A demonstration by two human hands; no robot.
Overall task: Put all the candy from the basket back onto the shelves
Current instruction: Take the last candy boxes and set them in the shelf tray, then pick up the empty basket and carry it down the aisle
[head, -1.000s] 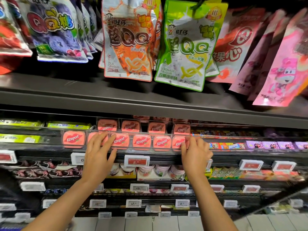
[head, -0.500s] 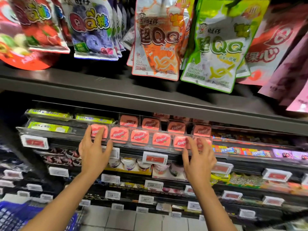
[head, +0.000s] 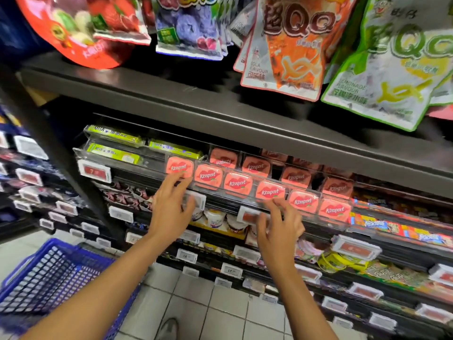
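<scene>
A row of pink Kissport candy tins [head: 237, 184] stands in a clear tray [head: 338, 223] on a dark shelf, with a second row behind. My left hand [head: 171, 207] hangs just below the leftmost tin, fingers spread and holding nothing; its fingertips reach the tin's lower edge. My right hand [head: 279, 227] is lower, in front of a price tag, with relaxed fingers that hold nothing. A blue plastic basket [head: 49, 278] sits at the lower left beside the shelf; its contents are not visible.
Gummy bags [head: 289, 45] hang from the shelf above. Green gum packs [head: 115, 153] lie left of the tins. Lower shelves carry price tags [head: 94, 170] and mixed sweets. White floor tiles [head: 196, 305] and a shoe show below.
Both hands have come down and back from the row of tins. The view has swung left and down, so the blue basket now shows.
</scene>
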